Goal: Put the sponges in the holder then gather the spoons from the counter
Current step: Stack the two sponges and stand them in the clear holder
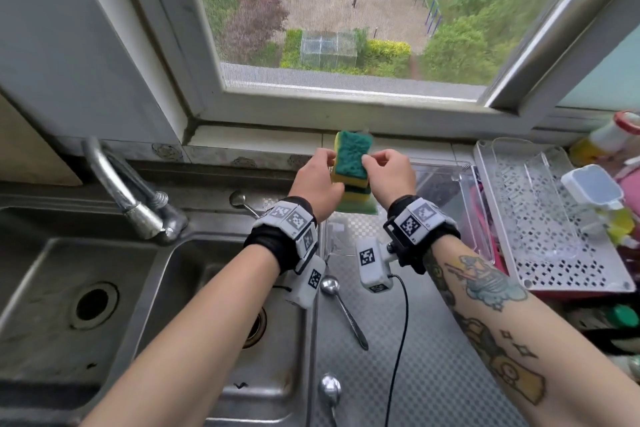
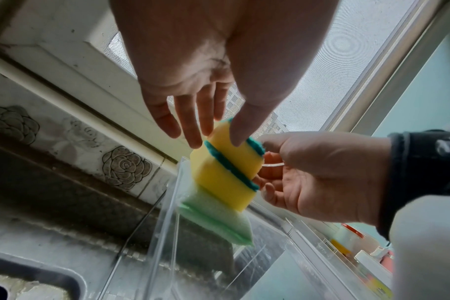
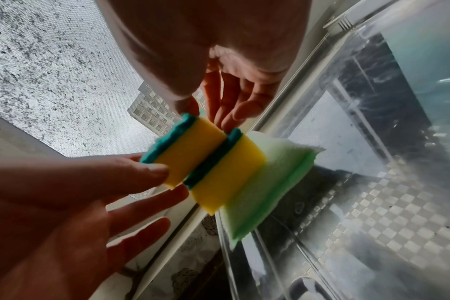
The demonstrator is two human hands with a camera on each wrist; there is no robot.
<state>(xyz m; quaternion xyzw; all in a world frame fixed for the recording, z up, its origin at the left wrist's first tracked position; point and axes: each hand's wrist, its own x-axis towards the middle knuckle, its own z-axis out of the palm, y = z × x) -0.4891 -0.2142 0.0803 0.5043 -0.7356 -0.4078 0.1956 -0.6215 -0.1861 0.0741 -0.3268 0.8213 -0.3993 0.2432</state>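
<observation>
Kitchen bench (image 1: 433, 340) of patterned steel under a window (image 1: 346, 10), sink (image 1: 104, 288) to the left; near to far as follows.

Nearest: a spoon (image 1: 330, 392) at the bench's front edge; a second spoon (image 1: 341, 305) lies just beyond, between the two wrists; a third spoon (image 1: 242, 203) rests near the tap (image 1: 128, 198) behind the sink; none gathered yet, so that half of the task looks untouched.

Middle: clear holder (image 1: 446, 204) on the bench, its near wall just under the hands; white rack (image 1: 554, 218) beside it on the right, bottles (image 1: 609, 139) past that.

Far: both hands raised over the holder's left end; left hand (image 1: 317, 184) pinches the stack of sponges (image 1: 351, 166) from its left side, thumb and fingers on the yellow foam; right hand (image 1: 393, 177) pinches the right side, fingertips (image 1: 367, 159) on the green scour face; both grips narrow, holding the sponges; three pieces in the stack, two yellow-green and one pale green at the bottom. Stack is held on end, probably so that it slots narrow-side down into the holder; two-sided hold likely keeps the loose pieces aligned; the lowest piece already seems to be at or behind the holder's wall, though contact cannot be told.
</observation>
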